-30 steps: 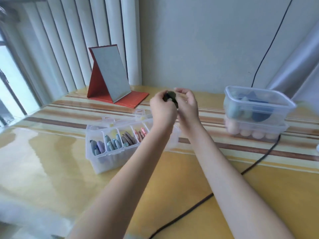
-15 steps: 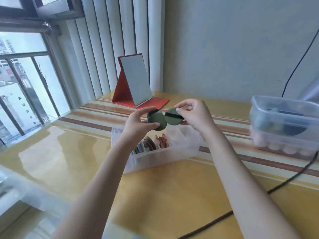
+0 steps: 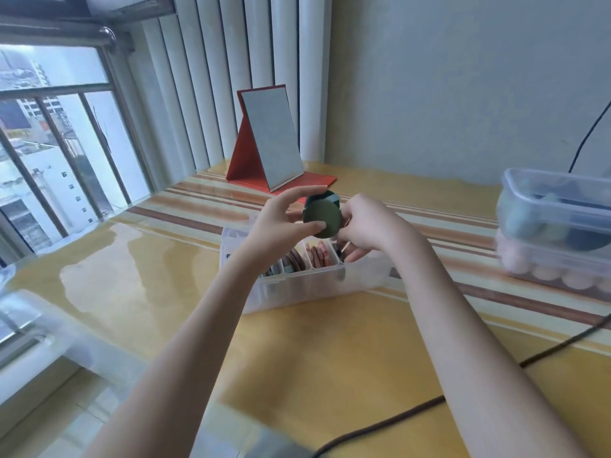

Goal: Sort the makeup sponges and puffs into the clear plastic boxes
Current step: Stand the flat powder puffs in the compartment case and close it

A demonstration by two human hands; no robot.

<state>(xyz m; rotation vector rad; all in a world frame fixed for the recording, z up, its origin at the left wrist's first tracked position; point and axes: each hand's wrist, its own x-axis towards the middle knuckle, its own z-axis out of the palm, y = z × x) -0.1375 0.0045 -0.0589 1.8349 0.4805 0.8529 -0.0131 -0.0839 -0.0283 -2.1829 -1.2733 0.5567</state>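
Both hands meet above the divided box, holding dark green puffs stacked face to face in the air. The left hand pinches the near puff's left edge between thumb and forefinger, the other fingers loosely spread. The right hand curls round the right side of the stack, its fingers partly hidden behind the puffs. How many puffs are in the stack cannot be told; a second edge shows behind the front one.

The divided box stands on the worktop just below the hands, with brown and pink puffs standing on edge in its compartments. At the far right two lidded boxes are stacked, the lower holding pale pink sponges, the upper dark shapes. A red folding mirror stands at the far side, and a black cable crosses the near right worktop.
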